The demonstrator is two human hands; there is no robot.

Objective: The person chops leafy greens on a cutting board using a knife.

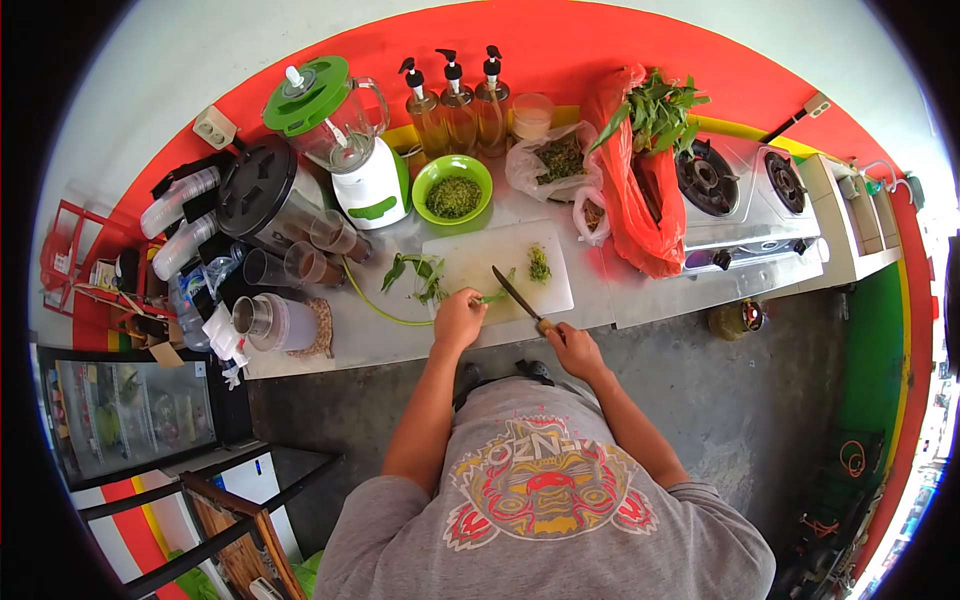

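My right hand (pixel 575 353) is closed round the handle of a kitchen knife (pixel 515 292), its dark blade slanting up and left over a white cutting board (pixel 550 245). At the board's front edge my left hand (pixel 460 318) pinches a green stem (pixel 492 298), close to the blade. A small heap of chopped greens (pixel 539 263) lies on the board to the right of the knife. Leafy stems (pixel 428 276) rest at the board's left side, beyond my left hand. Behind the board stands a green bowl (pixel 420 192) filled with chopped greens.
A blender (pixel 365 185) and pump bottles (pixel 457 100) stand at the back. On the right, a red plastic bag (pixel 650 225) of leafy stems sits beside a gas stove (pixel 745 225). Plastic cups (pixel 305 262) and a metal-topped jar (pixel 290 325) crowd the left, near a yellow-green cable (pixel 375 310).
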